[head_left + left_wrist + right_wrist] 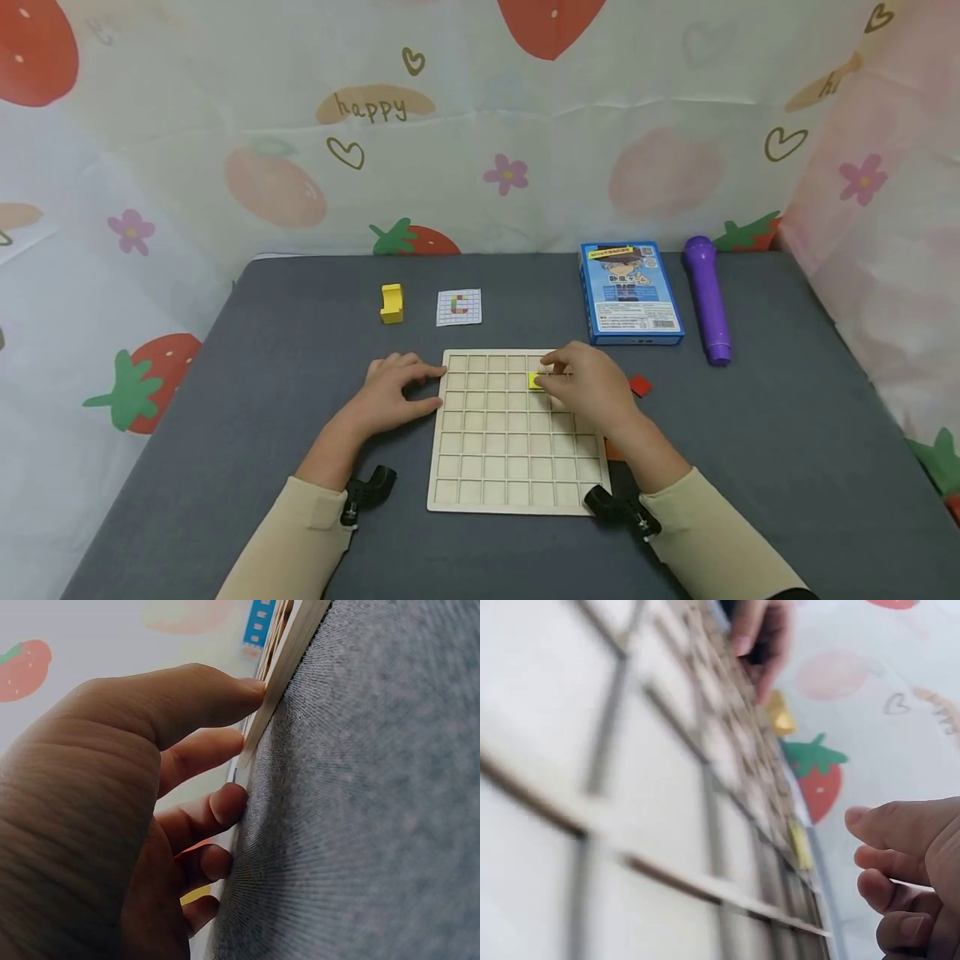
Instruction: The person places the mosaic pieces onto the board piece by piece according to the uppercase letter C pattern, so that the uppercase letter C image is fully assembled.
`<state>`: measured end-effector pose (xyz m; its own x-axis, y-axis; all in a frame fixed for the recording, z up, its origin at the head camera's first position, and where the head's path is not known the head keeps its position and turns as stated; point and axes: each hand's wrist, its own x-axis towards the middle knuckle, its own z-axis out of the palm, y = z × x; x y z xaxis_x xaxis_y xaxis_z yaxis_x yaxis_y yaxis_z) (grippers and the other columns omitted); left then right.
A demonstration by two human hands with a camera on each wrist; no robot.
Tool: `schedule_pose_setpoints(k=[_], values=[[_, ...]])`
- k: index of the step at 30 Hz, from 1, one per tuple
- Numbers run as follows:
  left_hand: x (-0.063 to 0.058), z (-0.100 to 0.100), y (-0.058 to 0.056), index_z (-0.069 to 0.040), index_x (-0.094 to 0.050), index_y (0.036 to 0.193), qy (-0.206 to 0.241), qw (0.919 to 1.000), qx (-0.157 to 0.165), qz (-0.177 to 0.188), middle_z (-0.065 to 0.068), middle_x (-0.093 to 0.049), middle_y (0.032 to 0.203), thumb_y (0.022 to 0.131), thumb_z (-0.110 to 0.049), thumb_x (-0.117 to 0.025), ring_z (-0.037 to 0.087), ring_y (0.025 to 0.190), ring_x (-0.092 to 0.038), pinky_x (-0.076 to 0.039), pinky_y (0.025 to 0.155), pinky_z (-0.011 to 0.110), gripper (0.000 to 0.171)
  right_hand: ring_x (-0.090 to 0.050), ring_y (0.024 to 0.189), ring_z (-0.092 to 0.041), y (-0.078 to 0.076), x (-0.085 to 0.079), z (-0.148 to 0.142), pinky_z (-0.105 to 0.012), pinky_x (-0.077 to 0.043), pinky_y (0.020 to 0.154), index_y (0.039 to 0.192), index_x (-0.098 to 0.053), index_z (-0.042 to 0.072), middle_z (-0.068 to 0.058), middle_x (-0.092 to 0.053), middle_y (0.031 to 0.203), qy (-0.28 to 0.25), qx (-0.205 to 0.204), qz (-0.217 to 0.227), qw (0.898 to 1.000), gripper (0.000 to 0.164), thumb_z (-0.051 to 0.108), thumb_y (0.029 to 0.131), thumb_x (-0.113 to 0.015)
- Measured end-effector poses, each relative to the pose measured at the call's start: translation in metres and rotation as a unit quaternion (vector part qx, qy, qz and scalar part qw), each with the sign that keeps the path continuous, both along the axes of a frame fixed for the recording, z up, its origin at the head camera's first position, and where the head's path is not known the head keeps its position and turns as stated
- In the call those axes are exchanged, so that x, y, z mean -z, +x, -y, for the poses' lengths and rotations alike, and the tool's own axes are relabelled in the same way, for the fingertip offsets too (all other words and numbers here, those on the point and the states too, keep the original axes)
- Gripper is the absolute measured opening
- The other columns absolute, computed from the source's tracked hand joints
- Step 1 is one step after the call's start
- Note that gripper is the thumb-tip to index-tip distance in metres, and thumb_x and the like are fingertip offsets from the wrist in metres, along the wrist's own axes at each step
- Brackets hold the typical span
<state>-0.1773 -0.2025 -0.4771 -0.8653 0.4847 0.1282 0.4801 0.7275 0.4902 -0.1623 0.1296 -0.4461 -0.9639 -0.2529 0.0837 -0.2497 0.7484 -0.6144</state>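
Note:
A pale wooden grid board (495,444) lies on the grey table. My left hand (393,392) touches its left edge with the thumb and index fingertips; in the left wrist view the thumb (202,697) presses on the rim, the other fingers slightly bent. One yellow tile (534,381) sits in a cell of an upper row. Just over that tile is my right hand (588,385), thumb and fingers loosely bent. The right wrist view has a gap between the right hand (915,877) and the yellow tile (801,844), with nothing visible in the fingers.
Behind the board lie a yellow notched block (392,303) and a grid card (459,307) with a coloured pattern. A blue box (630,293) and a purple microphone-shaped object (708,300) stand back right. Red (640,385) and orange pieces (614,451) lie partly hidden by the right arm.

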Motion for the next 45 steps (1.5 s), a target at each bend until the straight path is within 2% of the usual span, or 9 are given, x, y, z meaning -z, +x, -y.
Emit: schedule_pose_setpoints(k=[3, 10, 16, 21, 29, 35, 39, 45], values=[[0.000, 0.000, 0.000, -0.016, -0.073, 0.131, 0.001, 1.0000, 0.002, -0.001, -0.004, -0.057, 0.095, 0.089, -0.029, -0.081, 0.017, 0.090, -0.048, -0.029, 0.085, 0.048, 0.044, -0.055, 0.073, -0.019, 0.001, -0.012, -0.010, -0.037, -0.045, 0.063, 0.117, -0.078, 0.008, -0.003, -0.066, 0.095, -0.022, 0.010, 0.013, 1.000, 0.031, 0.028, 0.093, -0.078], [0.000, 0.001, 0.000, -0.015, -0.073, 0.130, 0.003, 1.0000, 0.003, 0.000, -0.003, -0.056, 0.094, 0.089, -0.028, -0.081, 0.017, 0.089, -0.047, -0.029, 0.085, 0.048, 0.044, -0.051, 0.070, -0.021, 0.003, -0.029, -0.033, -0.037, -0.043, 0.061, 0.118, -0.076, 0.005, -0.007, -0.065, 0.100, -0.036, 0.038, 0.022, 0.998, 0.030, 0.023, 0.094, -0.077], [0.001, 0.000, -0.001, -0.015, -0.073, 0.130, 0.003, 1.0000, 0.003, 0.000, -0.003, -0.057, 0.094, 0.089, -0.029, -0.080, 0.017, 0.089, -0.048, -0.029, 0.085, 0.049, 0.044, -0.052, 0.073, -0.022, 0.002, -0.037, -0.058, -0.035, -0.044, 0.060, 0.120, -0.075, 0.004, -0.008, -0.063, 0.101, -0.056, 0.056, 0.043, 0.996, 0.033, 0.024, 0.095, -0.077], [0.000, 0.000, -0.001, -0.015, -0.073, 0.130, 0.003, 1.0000, 0.003, 0.002, -0.003, -0.057, 0.094, 0.089, -0.029, -0.080, 0.018, 0.089, -0.047, -0.029, 0.085, 0.048, 0.044, -0.046, 0.071, -0.022, -0.001, -0.039, -0.080, -0.032, -0.038, 0.056, 0.122, -0.073, 0.003, -0.008, -0.056, 0.094, -0.052, 0.049, 0.063, 0.995, 0.036, 0.026, 0.095, -0.076], [0.000, 0.001, 0.000, -0.015, -0.072, 0.130, 0.002, 1.0000, 0.004, 0.000, -0.002, -0.057, 0.095, 0.090, -0.029, -0.080, 0.018, 0.089, -0.048, -0.029, 0.084, 0.048, 0.044, -0.045, 0.070, -0.021, -0.011, -0.030, -0.112, -0.032, -0.035, 0.057, 0.124, -0.072, 0.002, -0.005, -0.050, 0.082, -0.030, 0.021, 0.118, 0.992, 0.035, 0.022, 0.095, -0.075], [0.000, 0.001, 0.001, -0.014, -0.073, 0.130, 0.006, 1.0000, 0.004, -0.002, -0.002, -0.058, 0.095, 0.089, -0.028, -0.080, 0.018, 0.089, -0.048, -0.029, 0.085, 0.048, 0.043, -0.042, 0.068, -0.019, -0.016, -0.016, -0.128, -0.031, -0.032, 0.059, 0.126, -0.071, 0.000, -0.003, -0.046, 0.077, -0.046, -0.008, 0.178, 0.983, 0.034, 0.011, 0.093, -0.074], [0.000, 0.001, 0.001, -0.015, -0.073, 0.130, 0.007, 1.0000, 0.004, -0.002, -0.001, -0.057, 0.095, 0.089, -0.028, -0.080, 0.018, 0.089, -0.048, -0.029, 0.085, 0.048, 0.043, -0.044, 0.073, -0.019, -0.018, -0.008, -0.133, -0.031, -0.033, 0.062, 0.127, -0.070, -0.001, -0.004, -0.051, 0.083, -0.055, -0.020, 0.213, 0.975, 0.036, 0.004, 0.091, -0.074], [0.000, 0.001, 0.001, -0.015, -0.072, 0.130, 0.006, 1.0000, 0.004, -0.002, -0.002, -0.057, 0.095, 0.090, -0.029, -0.080, 0.018, 0.089, -0.048, -0.029, 0.085, 0.049, 0.044, -0.045, 0.081, -0.022, -0.019, -0.002, -0.132, -0.033, -0.034, 0.065, 0.123, -0.073, 0.001, -0.009, -0.060, 0.099, -0.034, -0.011, 0.217, 0.976, 0.035, 0.001, 0.088, -0.075]])
